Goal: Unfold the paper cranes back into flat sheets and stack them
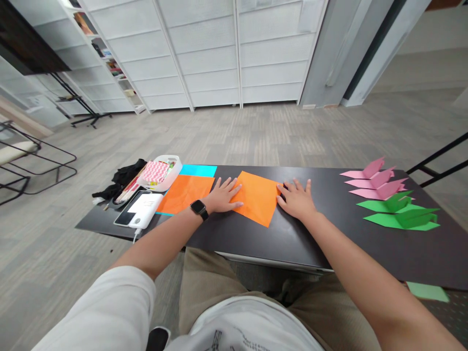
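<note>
A square sheet of orange paper [256, 197] lies flat and turned at an angle on the dark table. My left hand [222, 195], with a black watch on the wrist, rests spread at the sheet's left corner, fingertips on the paper. On the opposite side my right hand [297, 197] lies with fingers apart, its thumb and index finger touching the right corner. Beside my left hand is a stack of orange sheets [188, 190] over blue paper [199, 170].
Folded pink paper birds [378, 183] and green paper birds [402, 219] stand in a row on the table's [329, 234] right. At the left are a white basket [175, 170], a phone [127, 210], a white power bank [146, 209] with a cable, and black cloth [127, 171].
</note>
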{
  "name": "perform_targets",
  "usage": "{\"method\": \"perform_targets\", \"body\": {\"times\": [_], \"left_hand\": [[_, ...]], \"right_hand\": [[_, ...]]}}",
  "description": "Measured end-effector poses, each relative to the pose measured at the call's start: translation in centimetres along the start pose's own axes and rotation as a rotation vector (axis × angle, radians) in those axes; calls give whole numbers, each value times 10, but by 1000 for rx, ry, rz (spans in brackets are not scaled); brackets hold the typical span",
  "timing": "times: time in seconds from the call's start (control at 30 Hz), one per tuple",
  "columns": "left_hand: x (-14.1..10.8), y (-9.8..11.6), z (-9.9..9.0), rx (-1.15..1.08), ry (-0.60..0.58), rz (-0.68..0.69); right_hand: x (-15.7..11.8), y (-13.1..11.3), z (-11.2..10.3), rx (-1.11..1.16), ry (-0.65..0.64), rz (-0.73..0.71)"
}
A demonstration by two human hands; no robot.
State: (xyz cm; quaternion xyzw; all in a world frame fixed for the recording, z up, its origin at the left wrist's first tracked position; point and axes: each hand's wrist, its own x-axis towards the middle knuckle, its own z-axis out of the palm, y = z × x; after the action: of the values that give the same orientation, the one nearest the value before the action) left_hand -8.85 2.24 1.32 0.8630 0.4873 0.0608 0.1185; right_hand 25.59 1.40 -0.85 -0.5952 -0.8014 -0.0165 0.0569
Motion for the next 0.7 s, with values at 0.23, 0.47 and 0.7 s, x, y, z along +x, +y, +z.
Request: {"method": "perform_targets", "body": {"times": [0.23,0.47,0.7], "left_hand": [[-2,57,8,-175,129,67],[-10,79,23,-50,67,111],[-14,74,13,76,100,155]], "right_hand": [[11,-19,-21,106,5,59],[47,-19,-22,383,-66,199],[58,-12,-3,1144,9,488]]}}
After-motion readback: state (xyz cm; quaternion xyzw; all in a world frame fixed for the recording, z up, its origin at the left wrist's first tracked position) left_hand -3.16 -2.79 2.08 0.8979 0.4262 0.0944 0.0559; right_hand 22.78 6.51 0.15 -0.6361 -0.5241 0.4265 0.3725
